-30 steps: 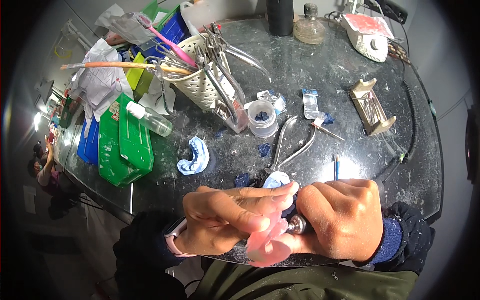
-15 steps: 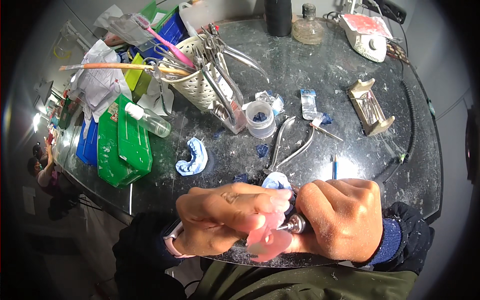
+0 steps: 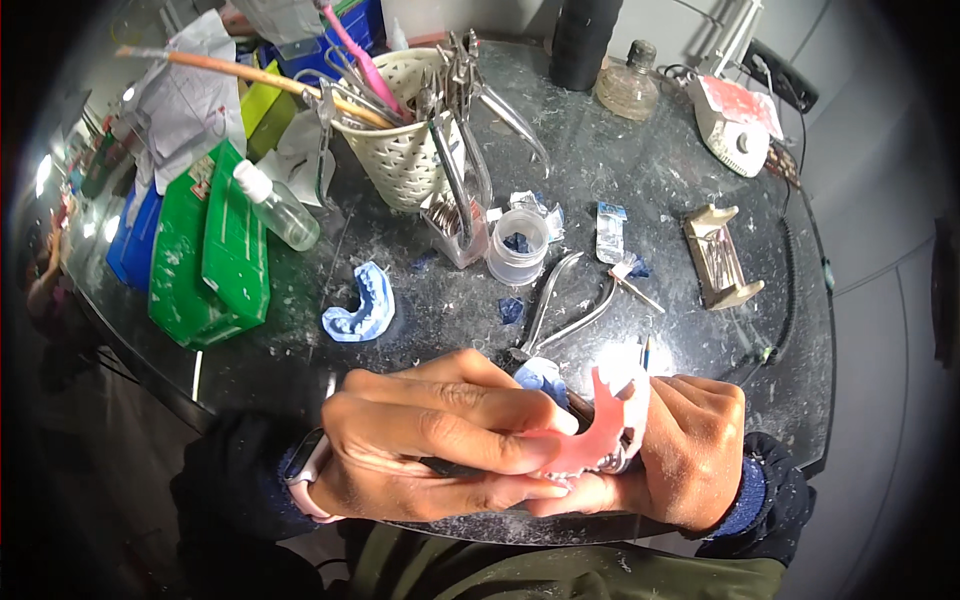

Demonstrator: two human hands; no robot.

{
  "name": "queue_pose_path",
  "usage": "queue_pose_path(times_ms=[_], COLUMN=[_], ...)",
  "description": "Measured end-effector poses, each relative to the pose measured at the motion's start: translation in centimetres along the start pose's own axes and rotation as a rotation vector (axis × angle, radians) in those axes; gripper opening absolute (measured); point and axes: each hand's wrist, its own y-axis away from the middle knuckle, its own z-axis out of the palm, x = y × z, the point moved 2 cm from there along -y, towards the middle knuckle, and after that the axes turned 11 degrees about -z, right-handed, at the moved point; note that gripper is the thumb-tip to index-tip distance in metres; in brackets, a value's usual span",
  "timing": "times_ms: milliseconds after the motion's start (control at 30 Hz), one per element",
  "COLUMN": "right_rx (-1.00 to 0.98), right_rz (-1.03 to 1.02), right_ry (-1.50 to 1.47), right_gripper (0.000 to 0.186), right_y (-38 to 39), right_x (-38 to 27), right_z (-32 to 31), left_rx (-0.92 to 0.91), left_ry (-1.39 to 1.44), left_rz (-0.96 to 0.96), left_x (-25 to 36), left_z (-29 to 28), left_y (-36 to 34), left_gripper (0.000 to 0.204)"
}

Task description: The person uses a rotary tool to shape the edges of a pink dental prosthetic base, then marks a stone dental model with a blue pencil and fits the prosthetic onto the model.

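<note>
My left hand (image 3: 430,435) is closed on a pink horseshoe-shaped denture plate (image 3: 596,440), gripping one end between thumb and fingers. The plate is tilted up, its far end brightly lit. Behind it my right hand (image 3: 690,450) curls around a metal rotary handpiece (image 3: 622,460), mostly hidden by the plate and fingers. Both hands are close together at the table's near edge, and pale dust coats the right one. Just beyond my fingers lies a blue dental cast (image 3: 541,375). A second, horseshoe-shaped blue cast (image 3: 360,306) sits farther left.
Wire-bending pliers (image 3: 572,318) lie past my hands, near a clear plastic cup (image 3: 518,250). A white basket (image 3: 385,165) of pliers and brushes stands behind. Left are a green box (image 3: 205,255) and a spray bottle (image 3: 280,210). A rack with small metal tools (image 3: 718,258) stands right.
The pink plate has turned and risen, from hanging low beside the handpiece's tip to standing tilted in front of it. My left hand has rotated with it. The whole view has shifted slightly.
</note>
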Motion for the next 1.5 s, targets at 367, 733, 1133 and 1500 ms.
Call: queue_pose_path(times_ms=[367,733,1133,1500], right_rx=[-0.047,-0.031,-0.045,-0.063], right_rz=[0.0,0.007,-0.001,0.247], right_ry=[-0.009,-0.013,-0.006,-0.372], right_gripper=[0.06,0.06,0.06,0.037], right_y=[-0.6,-0.4,-0.6,-1.2], right_x=[-0.1,-0.2,0.0,0.8], right_z=[-0.3,-0.3,-0.4,-2.1], left_rx=[0.026,0.03,0.016,0.185], left_ry=[-0.029,-0.045,-0.024,-0.2], left_rz=[0.017,0.03,0.025,0.02], left_x=[-0.5,-0.5,-0.7,-0.6], left_z=[0.0,0.1,0.1,-0.1], left_y=[0.1,0.1,-0.1,-0.2], left_gripper=[0.024,0.024,0.022,0.032])
